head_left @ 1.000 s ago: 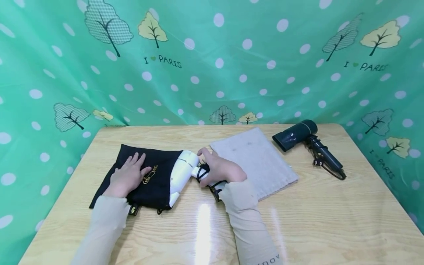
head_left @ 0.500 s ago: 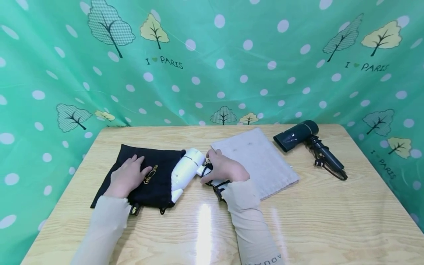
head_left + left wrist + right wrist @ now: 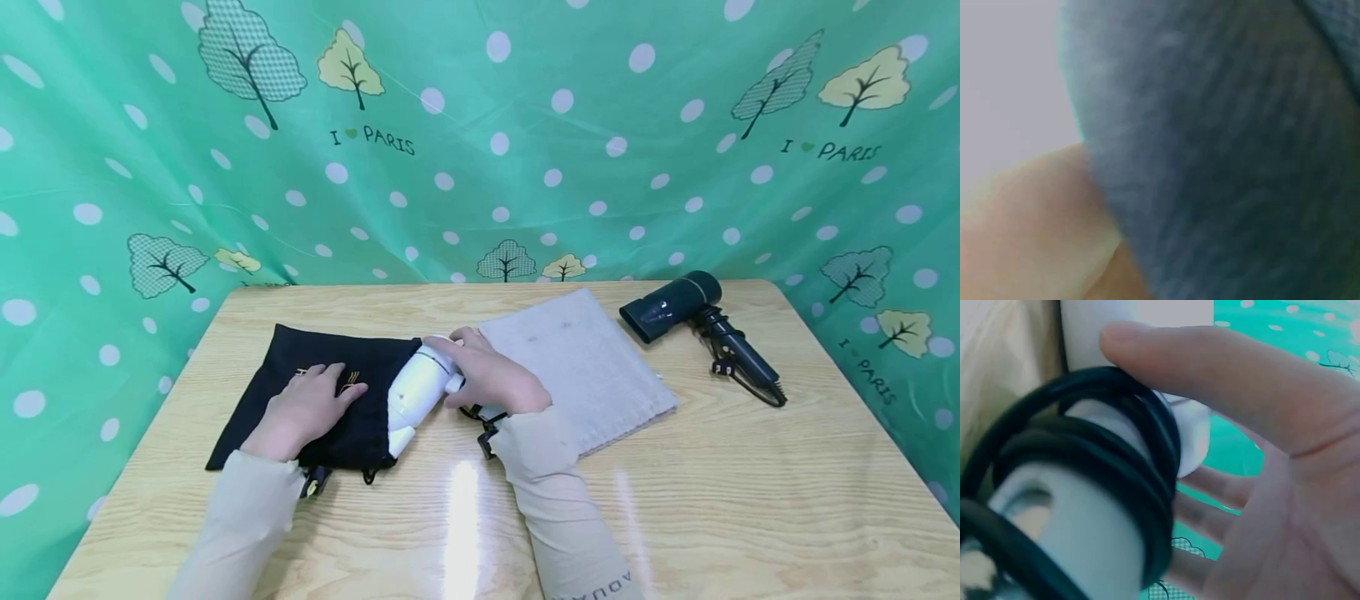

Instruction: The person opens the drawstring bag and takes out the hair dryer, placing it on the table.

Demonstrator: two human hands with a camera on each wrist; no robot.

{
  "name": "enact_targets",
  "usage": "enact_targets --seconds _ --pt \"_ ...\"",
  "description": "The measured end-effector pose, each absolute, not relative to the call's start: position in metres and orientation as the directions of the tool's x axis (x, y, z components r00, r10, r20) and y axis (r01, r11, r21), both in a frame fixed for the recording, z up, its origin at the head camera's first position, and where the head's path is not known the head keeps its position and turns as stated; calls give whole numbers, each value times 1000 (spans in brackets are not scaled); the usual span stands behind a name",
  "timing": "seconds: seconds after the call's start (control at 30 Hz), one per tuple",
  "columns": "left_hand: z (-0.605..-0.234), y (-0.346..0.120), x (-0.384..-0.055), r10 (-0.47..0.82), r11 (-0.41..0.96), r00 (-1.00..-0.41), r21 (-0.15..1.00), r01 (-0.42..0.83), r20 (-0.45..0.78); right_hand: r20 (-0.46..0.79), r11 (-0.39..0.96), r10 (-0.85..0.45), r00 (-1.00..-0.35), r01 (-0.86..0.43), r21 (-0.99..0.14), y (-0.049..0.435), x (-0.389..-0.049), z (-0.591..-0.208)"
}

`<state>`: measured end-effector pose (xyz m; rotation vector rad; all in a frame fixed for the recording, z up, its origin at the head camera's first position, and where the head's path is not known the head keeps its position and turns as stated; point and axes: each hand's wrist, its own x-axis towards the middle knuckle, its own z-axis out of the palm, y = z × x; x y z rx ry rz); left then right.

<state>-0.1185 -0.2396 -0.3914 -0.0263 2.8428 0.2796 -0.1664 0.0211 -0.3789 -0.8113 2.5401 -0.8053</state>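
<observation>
A white hair dryer (image 3: pixel 420 385) lies with part of its head inside a black drawstring bag (image 3: pixel 315 342) on the left of the table. My right hand (image 3: pixel 491 375) holds the dryer where its head meets the handle. In the right wrist view the thumb (image 3: pixel 1166 353) lies on the white body, with the other fingers on the far side. Black cord (image 3: pixel 1104 456) is wound round the white handle (image 3: pixel 1097 506). My left hand (image 3: pixel 307 408) rests on the bag, fingers relaxed. Dark cloth (image 3: pixel 1210 156) fills most of the left wrist view, blurred.
A grey folded cloth (image 3: pixel 577 358) lies just right of my right hand. Farther right is a dark hair dryer (image 3: pixel 675 304) with its cord wound round the handle. A green patterned curtain (image 3: pixel 495 167) hangs behind the wooden table (image 3: pixel 712 492).
The white dryer shifted slightly right early on. My right hand has moved from the corded handle up towards the dryer's head. My left hand has slid right across the bag.
</observation>
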Motion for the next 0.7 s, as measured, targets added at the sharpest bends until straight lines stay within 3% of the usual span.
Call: enact_targets --seconds 0.47,0.7 --pt "-402 -234 -121 -16 971 -957 225 -84 -291 -83 766 -524 -848 -426 -482 16 -169 -386" --pt "-406 -246 -124 -3 969 -953 236 -78 -302 -65 774 -491 -869 -400 -490 19 -170 -387"
